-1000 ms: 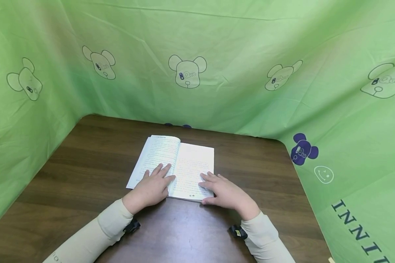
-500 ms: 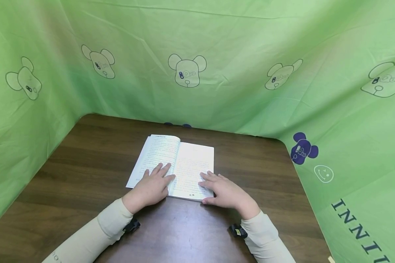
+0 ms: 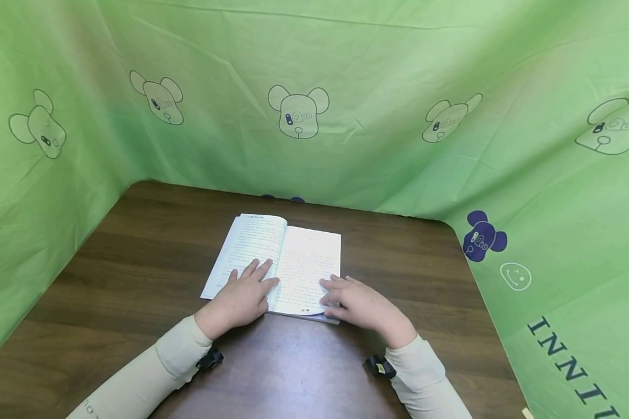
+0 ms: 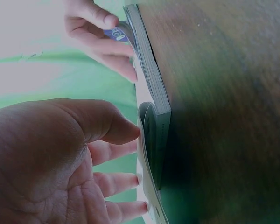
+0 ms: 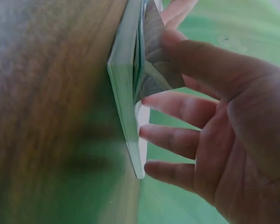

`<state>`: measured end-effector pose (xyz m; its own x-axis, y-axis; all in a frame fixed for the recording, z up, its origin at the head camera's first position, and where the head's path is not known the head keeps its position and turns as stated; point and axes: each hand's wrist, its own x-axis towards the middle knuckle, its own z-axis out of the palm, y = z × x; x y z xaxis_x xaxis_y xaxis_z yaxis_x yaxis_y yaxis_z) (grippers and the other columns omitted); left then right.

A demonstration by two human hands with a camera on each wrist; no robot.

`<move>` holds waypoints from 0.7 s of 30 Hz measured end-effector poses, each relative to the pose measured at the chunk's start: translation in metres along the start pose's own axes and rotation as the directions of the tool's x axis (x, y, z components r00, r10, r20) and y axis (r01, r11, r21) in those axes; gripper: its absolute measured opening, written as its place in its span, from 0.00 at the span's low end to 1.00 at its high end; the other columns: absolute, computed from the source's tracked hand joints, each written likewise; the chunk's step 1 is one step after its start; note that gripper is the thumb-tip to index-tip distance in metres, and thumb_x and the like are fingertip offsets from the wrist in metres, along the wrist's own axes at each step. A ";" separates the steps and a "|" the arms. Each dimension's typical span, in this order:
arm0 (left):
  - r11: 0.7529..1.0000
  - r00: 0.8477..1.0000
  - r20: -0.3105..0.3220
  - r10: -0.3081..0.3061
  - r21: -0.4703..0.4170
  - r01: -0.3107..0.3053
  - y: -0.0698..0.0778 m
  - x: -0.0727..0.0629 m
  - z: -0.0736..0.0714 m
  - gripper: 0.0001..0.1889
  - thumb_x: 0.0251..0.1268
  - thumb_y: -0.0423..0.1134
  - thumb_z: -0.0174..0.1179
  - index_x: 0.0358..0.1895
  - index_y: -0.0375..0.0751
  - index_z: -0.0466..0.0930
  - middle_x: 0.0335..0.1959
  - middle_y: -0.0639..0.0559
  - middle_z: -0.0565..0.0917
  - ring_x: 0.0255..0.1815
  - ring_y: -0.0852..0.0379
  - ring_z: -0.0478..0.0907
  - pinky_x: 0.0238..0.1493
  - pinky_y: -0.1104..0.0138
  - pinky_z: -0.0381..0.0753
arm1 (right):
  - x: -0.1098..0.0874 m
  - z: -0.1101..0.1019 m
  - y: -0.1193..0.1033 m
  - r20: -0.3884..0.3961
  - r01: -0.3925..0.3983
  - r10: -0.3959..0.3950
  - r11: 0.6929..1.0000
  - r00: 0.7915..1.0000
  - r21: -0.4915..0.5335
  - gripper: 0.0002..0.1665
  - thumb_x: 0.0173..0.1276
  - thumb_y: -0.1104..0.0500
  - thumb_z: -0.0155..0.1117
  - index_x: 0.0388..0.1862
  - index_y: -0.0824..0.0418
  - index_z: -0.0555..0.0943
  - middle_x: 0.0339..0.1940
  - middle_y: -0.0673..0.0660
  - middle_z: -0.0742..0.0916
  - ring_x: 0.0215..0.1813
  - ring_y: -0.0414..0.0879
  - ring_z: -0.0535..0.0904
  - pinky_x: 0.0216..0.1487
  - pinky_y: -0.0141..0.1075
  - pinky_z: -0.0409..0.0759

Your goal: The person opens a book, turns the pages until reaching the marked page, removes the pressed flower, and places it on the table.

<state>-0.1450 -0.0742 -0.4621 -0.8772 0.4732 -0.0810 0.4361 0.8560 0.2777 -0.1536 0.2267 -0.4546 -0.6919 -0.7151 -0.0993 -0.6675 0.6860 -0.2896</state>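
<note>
An open book (image 3: 309,250) with printed pages lies on the wooden table. My left hand (image 3: 238,302) rests on its left page near the fold, fingers spread; the left wrist view shows the fingertips (image 4: 139,179) touching the paper. At the lower right corner my right hand (image 3: 364,305) pinches a page (image 5: 161,77) between thumb and fingers. That corner is bent up off the stack, and its underside carries a picture. The other right fingers (image 5: 170,140) touch the book's face.
Brown wooden table (image 3: 152,250) surrounds the book. Green cloth (image 3: 346,157) printed with bear heads hangs behind the table and along both sides. Each wrist carries a black device (image 3: 209,359) on a band.
My right thumb has drawn inward and upward, lifting the page's lower right corner, which lay flat before. The left hand and the rest of the book have stayed put.
</note>
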 end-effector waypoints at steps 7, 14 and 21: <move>1.000 1.000 -0.005 -0.006 -0.015 0.006 0.001 0.000 0.001 0.24 0.71 0.37 0.55 0.69 0.47 0.79 0.81 0.42 0.61 0.81 0.36 0.55 0.68 0.28 0.61 | -0.003 -0.009 -0.002 -0.002 0.031 -0.031 0.999 1.000 0.005 0.04 0.71 0.60 0.68 0.38 0.53 0.88 0.68 0.62 0.82 0.72 0.61 0.75 0.72 0.63 0.67; 1.000 1.000 -0.005 -0.012 -0.022 0.012 0.002 -0.001 0.003 0.25 0.76 0.54 0.58 0.70 0.47 0.78 0.82 0.42 0.60 0.82 0.35 0.54 0.68 0.28 0.60 | -0.003 -0.010 -0.001 -0.110 0.046 -0.052 0.998 0.993 -0.053 0.02 0.73 0.59 0.67 0.39 0.53 0.85 0.39 0.47 0.89 0.41 0.42 0.85 0.53 0.46 0.82; 0.998 1.000 -0.020 -0.017 -0.056 0.016 0.005 -0.002 0.003 0.37 0.64 0.65 0.65 0.69 0.44 0.78 0.81 0.40 0.60 0.82 0.34 0.53 0.68 0.27 0.58 | -0.001 -0.009 -0.001 -0.273 -0.011 -0.024 0.992 0.962 -0.126 0.02 0.73 0.53 0.67 0.41 0.48 0.85 0.30 0.38 0.87 0.28 0.33 0.79 0.36 0.38 0.82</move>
<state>-0.1408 -0.0700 -0.4631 -0.8883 0.4545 -0.0667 0.4103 0.8504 0.3294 -0.1547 0.2278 -0.4452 -0.7247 -0.6675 0.1709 -0.6890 0.7055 -0.1659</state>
